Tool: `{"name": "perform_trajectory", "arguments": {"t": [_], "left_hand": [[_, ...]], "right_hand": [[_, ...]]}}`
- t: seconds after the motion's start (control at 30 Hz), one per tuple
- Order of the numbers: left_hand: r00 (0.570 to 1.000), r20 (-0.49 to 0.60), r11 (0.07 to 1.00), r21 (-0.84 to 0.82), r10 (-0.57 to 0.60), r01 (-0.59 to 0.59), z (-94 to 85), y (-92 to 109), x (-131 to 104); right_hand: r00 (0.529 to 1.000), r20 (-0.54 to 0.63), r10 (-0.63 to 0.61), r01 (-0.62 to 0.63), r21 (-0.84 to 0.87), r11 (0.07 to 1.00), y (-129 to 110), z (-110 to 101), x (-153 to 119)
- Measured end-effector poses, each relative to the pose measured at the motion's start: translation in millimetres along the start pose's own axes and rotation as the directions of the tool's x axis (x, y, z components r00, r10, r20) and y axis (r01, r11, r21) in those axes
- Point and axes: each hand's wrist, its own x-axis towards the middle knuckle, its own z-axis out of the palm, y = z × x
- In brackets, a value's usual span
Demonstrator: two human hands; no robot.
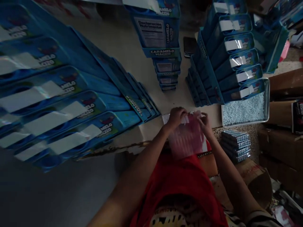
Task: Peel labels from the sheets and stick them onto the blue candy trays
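Dark device on tabletop; brown cardboard boxes

Pouch: glossy clear plastic | tray: shiny metal | shirt: matt cloth

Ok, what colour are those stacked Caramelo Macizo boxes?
The stacked boxes are blue, seen best in the head view.

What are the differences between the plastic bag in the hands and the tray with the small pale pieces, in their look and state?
The plastic bag is thin, limp and pinkish, while the tray looks stiff, with a shiny raised rim. The left hand and right hand hold the plastic bag by its upper part; no hand touches the tray. The tray shows many small pale pieces; the plastic bag's contents, if any, are unclear.
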Motion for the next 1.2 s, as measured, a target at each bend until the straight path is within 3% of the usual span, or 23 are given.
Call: {"name": "perform_trajectory", "arguments": {"t": [0.07,0.13,0.2,0.27,0.4,0.53,0.77,0.9,1.0,1.1,1.2], "left_hand": [[0.999,0.042,0.998,-0.07,0.01,-0.007,-0.6,9,-10],[0.999,0.052,0.995,-0.099,0.002,0.003,-1.8,15,-15],[0.998,0.055,0.997,-0.081,0.002,0.003,-4.3,20,-18],[0.998,0.063,0.999,-0.046,0.019,-0.016,-8.4,23,-21],[0.996,0.067,0.998,0.004,0.057,-0.058,-17.2,26,-31],[0.998,0.052,0.999,-0.01,0.048,-0.047,-18.7,25,-39],[0.994,0.082,0.997,-0.024,-0.074,0.076,-13.6,11,-33],[0.986,0.111,0.992,-0.006,-0.126,0.127,-16.5,8,-27],[0.971,0.146,0.981,0.068,-0.189,0.181,-16.2,10,-23],[0.951,0.162,0.961,0.127,-0.263,0.244,-12.5,12,-18],[0.94,0.175,0.951,0.155,-0.292,0.266,-8.1,13,-16]], "right_hand": [[0.994,0.008,-0.112,0.112,-0.101,0.988,-10,-14,-7],[0.97,0.128,-0.208,0.232,-0.216,0.948,-20,-26,-6],[0.936,0.266,-0.231,0.307,-0.296,0.904,-27,-34,2],[0.923,0.324,-0.21,0.317,-0.327,0.89,-29,-37,12],[0.949,0.316,-0.024,0.102,-0.235,0.967,-19,-32,28],[0.906,0.39,0.163,-0.197,0.048,0.979,-6,-24,38],[0.946,0.291,0.146,-0.203,0.174,0.964,-5,-13,55],[0.947,0.308,0.086,-0.133,0.135,0.982,-2,-8,60],[0.966,0.256,0.011,0.022,-0.125,0.992,-1,-7,58],[0.968,0.166,-0.191,0.246,-0.444,0.862,-4,-5,46],[0.917,0.187,-0.353,0.394,-0.574,0.718,-10,4,27]]}}
